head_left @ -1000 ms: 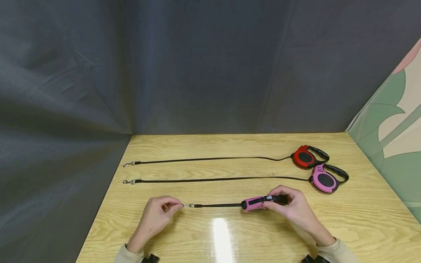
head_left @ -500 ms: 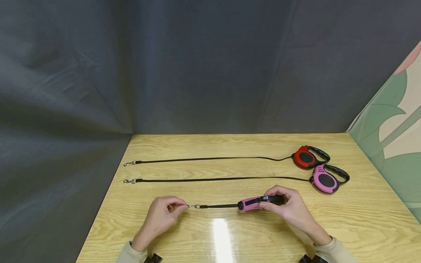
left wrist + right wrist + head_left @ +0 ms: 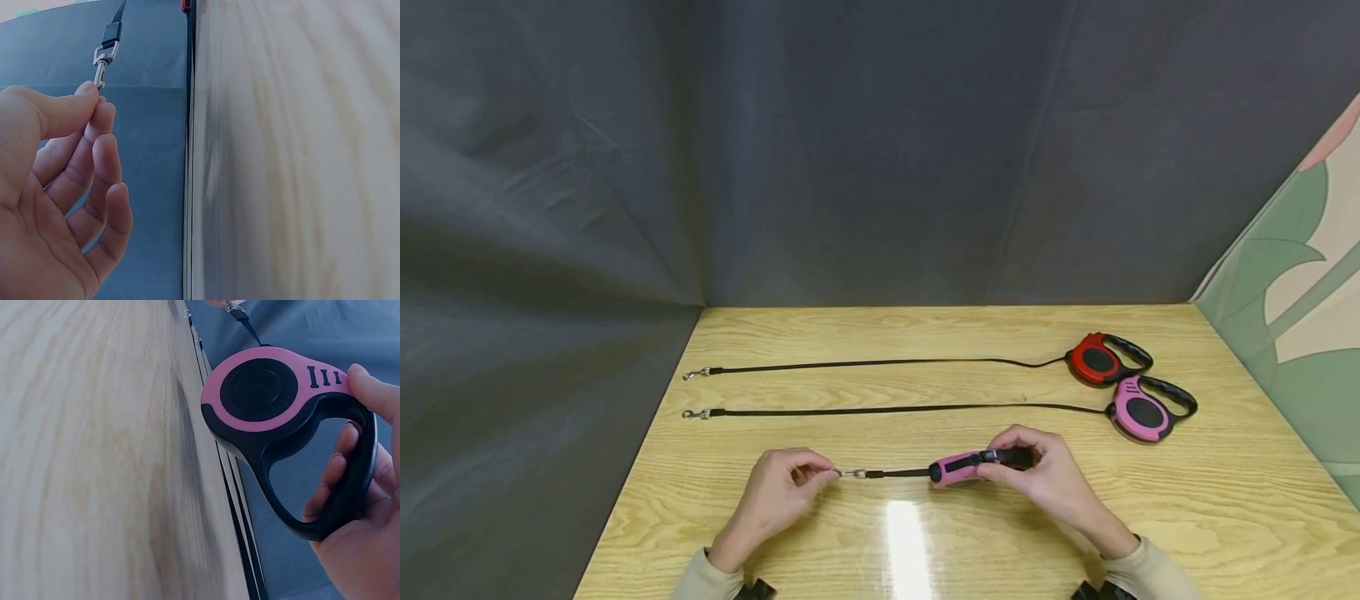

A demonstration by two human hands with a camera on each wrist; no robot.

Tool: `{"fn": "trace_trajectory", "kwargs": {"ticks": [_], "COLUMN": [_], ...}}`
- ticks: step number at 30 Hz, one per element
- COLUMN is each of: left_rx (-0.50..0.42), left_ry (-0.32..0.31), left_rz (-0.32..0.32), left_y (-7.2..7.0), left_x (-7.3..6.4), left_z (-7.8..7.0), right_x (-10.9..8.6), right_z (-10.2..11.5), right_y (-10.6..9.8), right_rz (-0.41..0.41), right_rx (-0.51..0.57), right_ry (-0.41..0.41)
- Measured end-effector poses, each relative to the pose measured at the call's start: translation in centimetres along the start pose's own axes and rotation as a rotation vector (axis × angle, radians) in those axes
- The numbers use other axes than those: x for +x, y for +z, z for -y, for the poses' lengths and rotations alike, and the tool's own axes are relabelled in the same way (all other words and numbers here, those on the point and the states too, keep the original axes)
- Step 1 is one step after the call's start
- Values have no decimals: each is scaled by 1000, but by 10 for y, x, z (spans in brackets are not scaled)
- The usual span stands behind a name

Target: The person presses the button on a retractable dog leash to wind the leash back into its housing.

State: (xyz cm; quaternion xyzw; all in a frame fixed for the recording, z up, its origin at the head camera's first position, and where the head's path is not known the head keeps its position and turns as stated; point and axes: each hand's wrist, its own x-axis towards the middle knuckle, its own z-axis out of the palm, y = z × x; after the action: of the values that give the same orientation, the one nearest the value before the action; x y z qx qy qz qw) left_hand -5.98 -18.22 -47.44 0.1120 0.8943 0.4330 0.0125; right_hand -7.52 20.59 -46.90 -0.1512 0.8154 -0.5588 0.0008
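Between the thumb and fingertips of my left hand (image 3: pixel 782 493) is the end of a metal snap hook (image 3: pixel 101 65); the other fingers curve loosely below it. A short black strap (image 3: pixel 898 473) runs taut from the hook to a pink and black retractable dog leash (image 3: pixel 275 387). My right hand (image 3: pixel 1045 477) grips that leash by its black loop handle (image 3: pixel 359 469), fingers passing through the loop and thumb near its top. In the right wrist view the leash body stands on edge, close over the table.
Farther back on the wooden table (image 3: pixel 1225 500) lie a red retractable leash (image 3: pixel 1093 360) and a second pink one (image 3: pixel 1141 412), touching or nearly so. Their black straps stretch left to metal hooks (image 3: pixel 696 414). A dark cloth (image 3: pixel 880 167) hangs behind.
My hands have come closer together: the left moved right with the hook, the right moved left with the pink leash. The strap between them has shortened.
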Motion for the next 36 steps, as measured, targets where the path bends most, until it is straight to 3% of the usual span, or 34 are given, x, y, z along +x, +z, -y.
{"fn": "trace_trajectory", "kwargs": {"ticks": [24, 36], "left_rx": [-11, 13], "left_ry": [88, 82], "left_rz": [35, 61], "left_y": [14, 19], "left_x": [10, 13], "left_z": [-8, -12], "right_x": [5, 7], "right_z": [2, 1], "right_y": [14, 20], "right_rz": [-2, 10], "right_rx": [49, 37], "right_ry": [-13, -22]}}
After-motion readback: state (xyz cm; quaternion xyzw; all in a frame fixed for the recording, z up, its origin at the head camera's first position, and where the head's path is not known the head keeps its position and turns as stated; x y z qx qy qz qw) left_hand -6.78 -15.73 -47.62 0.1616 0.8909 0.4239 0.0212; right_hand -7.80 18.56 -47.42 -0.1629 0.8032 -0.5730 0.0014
